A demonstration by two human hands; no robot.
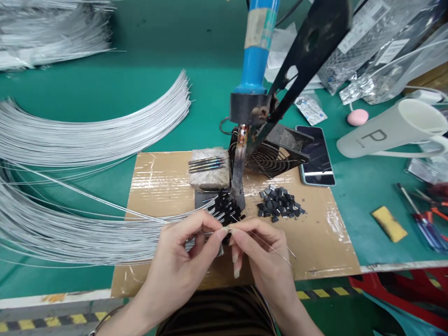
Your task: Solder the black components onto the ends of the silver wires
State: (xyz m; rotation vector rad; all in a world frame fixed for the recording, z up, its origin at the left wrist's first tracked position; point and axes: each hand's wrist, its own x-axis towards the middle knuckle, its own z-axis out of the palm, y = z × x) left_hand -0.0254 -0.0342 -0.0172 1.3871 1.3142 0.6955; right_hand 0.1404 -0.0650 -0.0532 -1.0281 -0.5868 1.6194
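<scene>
My left hand (189,261) pinches thin pale wires between thumb and forefinger. Its fingertips meet those of my right hand (266,256), which is closed on the same thin wires; their loose ends stick out to the right past the palm. What lies between the fingertips is too small to make out. Just behind the hands, a bundle of grey wires (105,238) ends in a cluster of black connectors (226,207). Above that cluster hangs a blue soldering iron (255,51), its tip pointing down. A pile of small black pieces (280,203) lies right of it on the cardboard (315,233).
A second wire bundle (105,140) curves at the left. Behind the cardboard stand a wrapped block (210,179) and a black fan (276,156). Rightward are a phone (317,156), a white mug (388,133), a yellow sponge (389,224) and hand tools (429,228).
</scene>
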